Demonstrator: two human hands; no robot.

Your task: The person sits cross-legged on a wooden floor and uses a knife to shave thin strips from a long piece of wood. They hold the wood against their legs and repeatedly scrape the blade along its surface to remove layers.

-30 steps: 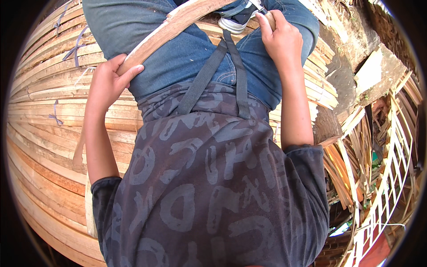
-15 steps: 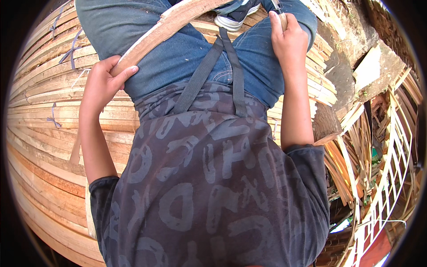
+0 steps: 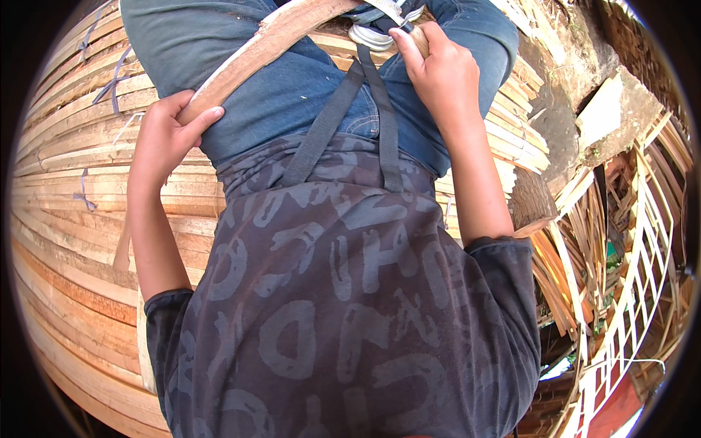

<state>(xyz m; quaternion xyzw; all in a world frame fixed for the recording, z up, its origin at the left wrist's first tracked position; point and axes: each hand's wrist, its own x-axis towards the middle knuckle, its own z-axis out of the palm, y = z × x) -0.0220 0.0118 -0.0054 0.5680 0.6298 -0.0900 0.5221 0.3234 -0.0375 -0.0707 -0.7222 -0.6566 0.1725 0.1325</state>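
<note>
Stacked wooden slats [image 3: 80, 226] on both sides of blue jeans [image 3: 212, 44]. Curved wood piece [image 3: 263, 51] slants over left thigh toward upper edge of view. Left hand [image 3: 162, 131] pinches its near end. Right hand [image 3: 447, 73] curled round handle of bladed tool [image 3: 406, 28]; blade near wood, contact unclear.

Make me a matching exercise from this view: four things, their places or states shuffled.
1. left hand
2. right hand
3. dark straps
4. pale lattice

A. at the picture's lower right
B. gripping one end of the curved wooden piece
C. lying over the jeans
D. closed around a tool handle

Pairs: 1-B; 2-D; 3-C; 4-A
</note>
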